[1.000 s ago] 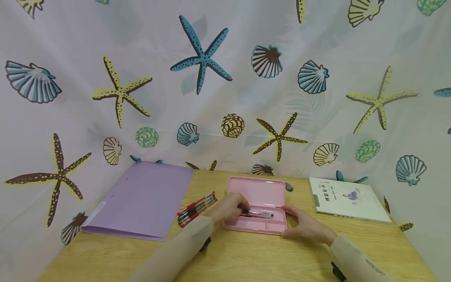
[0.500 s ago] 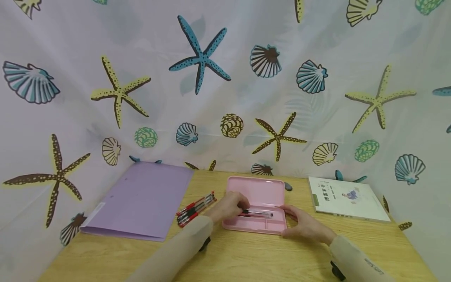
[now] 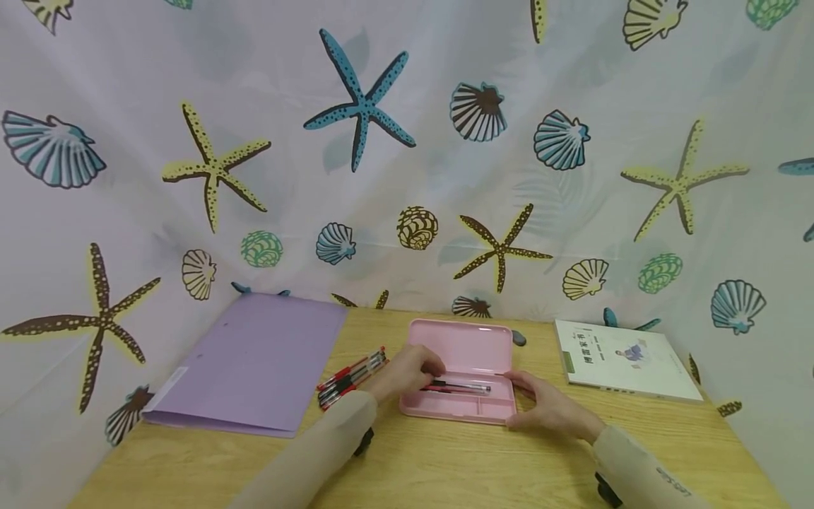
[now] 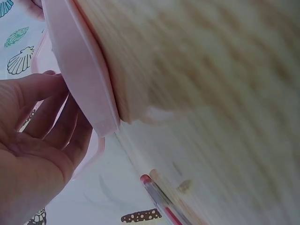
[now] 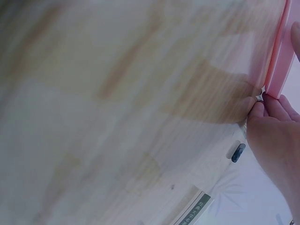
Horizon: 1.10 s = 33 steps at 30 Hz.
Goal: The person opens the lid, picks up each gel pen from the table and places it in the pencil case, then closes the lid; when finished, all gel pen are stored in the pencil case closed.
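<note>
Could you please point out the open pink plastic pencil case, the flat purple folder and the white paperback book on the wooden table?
Open pink plastic pencil case [image 3: 464,343]: head view, inside of its raised lid.
Flat purple folder [image 3: 261,360]: head view, middle of its cover.
White paperback book [image 3: 626,360]: head view, centre of its front cover.

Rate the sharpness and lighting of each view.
Head view: sharp, evenly lit, soft shadows, wide-angle bending at the curtain edges. Left wrist view: table badly blurred; left hand and pink case clearer. Right wrist view: table smeared out of focus, a broad shadow beside the right hand.
</note>
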Available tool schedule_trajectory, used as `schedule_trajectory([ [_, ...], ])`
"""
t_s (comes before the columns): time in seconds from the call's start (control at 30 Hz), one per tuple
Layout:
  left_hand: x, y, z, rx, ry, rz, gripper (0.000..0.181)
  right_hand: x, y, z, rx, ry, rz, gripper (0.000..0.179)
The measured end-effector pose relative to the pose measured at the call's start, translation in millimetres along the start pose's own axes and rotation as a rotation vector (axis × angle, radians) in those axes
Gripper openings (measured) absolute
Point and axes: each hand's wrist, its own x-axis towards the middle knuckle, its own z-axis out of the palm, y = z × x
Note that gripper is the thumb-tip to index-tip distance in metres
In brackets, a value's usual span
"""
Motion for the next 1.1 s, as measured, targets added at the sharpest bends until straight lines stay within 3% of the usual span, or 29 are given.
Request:
schedule_trajectory([
  [0.17,-1.6,3.1,-4.5,-0.047,0.026,-0.036,0.015,0.1,1,0,0.002,0.001,-0.003,0.088],
  [0.47,-11.8,0.5,-16.6,-0.100,0.104,-0.026,0.015,1.3,-1,0,-0.001,-0.009,-0.007,0.088],
  [0.87,-32.2,-20.7,-39.7,-0.198,0.095,-0.040,0.021,1.0,-1,-2,-0.025,0.013,0.026,0.089],
  [1.1,-44.9,-32.5,-52.5,-0.182,0.087,-0.051,0.019,0.3,-3,-1,-0.019,0.006,0.029,0.091],
])
